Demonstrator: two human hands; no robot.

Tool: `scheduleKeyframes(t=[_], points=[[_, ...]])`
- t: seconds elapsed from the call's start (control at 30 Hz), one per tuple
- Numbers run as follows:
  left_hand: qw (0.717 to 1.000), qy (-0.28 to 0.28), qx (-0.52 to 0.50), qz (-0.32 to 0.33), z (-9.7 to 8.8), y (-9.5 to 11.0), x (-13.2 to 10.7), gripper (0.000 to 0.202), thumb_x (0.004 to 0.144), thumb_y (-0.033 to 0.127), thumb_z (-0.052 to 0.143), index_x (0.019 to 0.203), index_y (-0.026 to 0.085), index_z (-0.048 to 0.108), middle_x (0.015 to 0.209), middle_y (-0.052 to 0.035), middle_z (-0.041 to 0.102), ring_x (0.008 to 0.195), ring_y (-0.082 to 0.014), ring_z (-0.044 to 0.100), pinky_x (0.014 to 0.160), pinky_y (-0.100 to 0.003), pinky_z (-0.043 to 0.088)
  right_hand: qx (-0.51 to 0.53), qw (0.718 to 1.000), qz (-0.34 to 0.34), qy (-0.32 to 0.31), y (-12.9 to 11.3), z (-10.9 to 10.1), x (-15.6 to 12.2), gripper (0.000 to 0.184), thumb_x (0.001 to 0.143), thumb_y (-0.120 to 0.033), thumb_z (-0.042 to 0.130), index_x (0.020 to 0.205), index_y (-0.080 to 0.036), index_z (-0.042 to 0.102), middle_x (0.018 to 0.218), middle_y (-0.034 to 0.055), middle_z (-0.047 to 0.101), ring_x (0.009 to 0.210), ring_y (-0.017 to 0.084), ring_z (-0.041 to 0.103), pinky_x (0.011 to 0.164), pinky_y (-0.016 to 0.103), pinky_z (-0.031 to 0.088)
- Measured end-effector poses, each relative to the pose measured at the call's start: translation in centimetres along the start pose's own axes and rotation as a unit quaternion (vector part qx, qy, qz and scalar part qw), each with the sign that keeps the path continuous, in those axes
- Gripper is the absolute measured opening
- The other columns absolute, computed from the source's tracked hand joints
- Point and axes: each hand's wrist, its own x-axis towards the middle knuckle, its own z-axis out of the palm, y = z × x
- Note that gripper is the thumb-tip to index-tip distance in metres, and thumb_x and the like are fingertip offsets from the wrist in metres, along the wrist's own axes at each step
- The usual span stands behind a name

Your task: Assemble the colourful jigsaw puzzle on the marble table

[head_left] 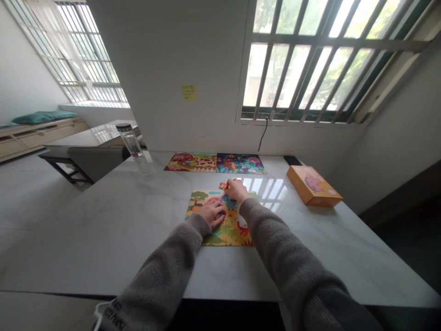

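A colourful jigsaw puzzle [227, 232] with trees and animals on a yellow ground lies flat before me, pale gaps showing in its picture. My left hand [213, 212] rests on its left half, fingers spread loosely over the surface; what lies under the fingertips is hidden. At the puzzle's far edge my right hand [237, 189] pinches a small red and orange puzzle piece [224, 186]. The right wrist and sleeve cover part of the puzzle's right side.
Two more picture boards, a farm scene [193, 162] and a dark blue one [239, 163], lie along the wall. An orange box [313, 186] sits at the right, by a black object [292, 160]. A glass bottle [130, 141] stands at the left table edge.
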Motion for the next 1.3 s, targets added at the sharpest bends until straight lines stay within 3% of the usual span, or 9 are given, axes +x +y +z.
scheduleKeyframes(t=[0.23, 0.47, 0.63, 0.8, 0.93, 1.17, 1.3], points=[[1.000, 0.006, -0.005, -0.001, 0.5, -0.5, 0.1, 0.013, 0.091, 0.028, 0.060, 0.095, 0.022, 0.070, 0.103, -0.0067, 0.067, 0.103, -0.0246, 0.058, 0.101, -0.041, 0.046, 0.018, 0.999, -0.034, 0.032, 1.1, -1.4, -0.8, 0.036, 0.083, -0.027, 0.067, 0.117, -0.018, 0.062, 0.109, 0.0112, 0.065, 0.108, 0.026, 0.054, 0.094, 0.036, 0.044], [1.000, -0.005, -0.012, -0.002, 0.2, -0.1, 0.1, 0.015, 0.092, 0.026, 0.057, 0.096, 0.019, 0.070, 0.103, -0.0087, 0.066, 0.104, -0.0252, 0.057, 0.104, -0.042, 0.045, 0.063, 0.982, -0.161, 0.074, 4.4, -4.4, -6.4, 0.035, 0.078, -0.019, 0.068, 0.113, -0.022, 0.069, 0.109, 0.0097, 0.063, 0.105, 0.027, 0.051, 0.097, 0.040, 0.042], [1.000, -0.011, 0.000, -0.002, 0.1, 0.2, 0.1, 0.015, 0.093, 0.027, 0.057, 0.096, 0.020, 0.070, 0.104, -0.0080, 0.066, 0.103, -0.0248, 0.058, 0.103, -0.042, 0.045, 0.086, 0.980, -0.165, 0.075, 6.3, -4.2, -10.6, 0.037, 0.075, -0.013, 0.067, 0.110, -0.024, 0.069, 0.112, 0.0088, 0.061, 0.106, 0.026, 0.051, 0.098, 0.041, 0.044], [1.000, -0.014, 0.011, -0.001, -0.1, 0.4, 0.0, 0.017, 0.092, 0.028, 0.056, 0.097, 0.021, 0.070, 0.104, -0.0082, 0.066, 0.104, -0.0249, 0.058, 0.102, -0.042, 0.046, 0.097, 0.982, -0.152, 0.059, 6.9, -3.6, -12.1, 0.041, 0.071, -0.009, 0.066, 0.109, -0.024, 0.069, 0.114, 0.0077, 0.060, 0.108, 0.026, 0.051, 0.099, 0.041, 0.045], [1.000, -0.003, 0.005, -0.008, -0.1, 0.4, 0.1, 0.017, 0.092, 0.028, 0.056, 0.098, 0.021, 0.070, 0.104, -0.0077, 0.067, 0.104, -0.0252, 0.060, 0.103, -0.043, 0.047, 0.114, 0.980, -0.146, 0.072, 6.5, -3.4, -12.1, 0.041, 0.074, -0.010, 0.066, 0.112, -0.023, 0.068, 0.112, 0.0078, 0.061, 0.108, 0.026, 0.052, 0.101, 0.041, 0.044], [0.993, 0.102, 0.004, -0.062, -0.3, -0.5, 0.1, 0.023, 0.091, 0.021, 0.053, 0.109, 0.019, 0.066, 0.112, -0.0090, 0.069, 0.109, -0.0265, 0.061, 0.099, -0.043, 0.050, 0.088, 0.975, -0.201, 0.017, 2.8, -2.4, -11.2, 0.043, 0.078, -0.016, 0.069, 0.120, -0.022, 0.065, 0.117, 0.0094, 0.062, 0.111, 0.027, 0.048, 0.100, 0.042, 0.043], [0.992, 0.088, 0.021, -0.086, -0.4, -1.0, 0.0, 0.021, 0.088, 0.018, 0.053, 0.104, 0.018, 0.067, 0.111, -0.0093, 0.069, 0.105, -0.0270, 0.060, 0.096, -0.043, 0.050, 0.065, 0.971, -0.230, -0.023, 1.3, -1.9, -10.4, 0.035, 0.081, -0.019, 0.070, 0.115, -0.022, 0.067, 0.115, 0.0095, 0.063, 0.110, 0.027, 0.049, 0.101, 0.044, 0.041]])
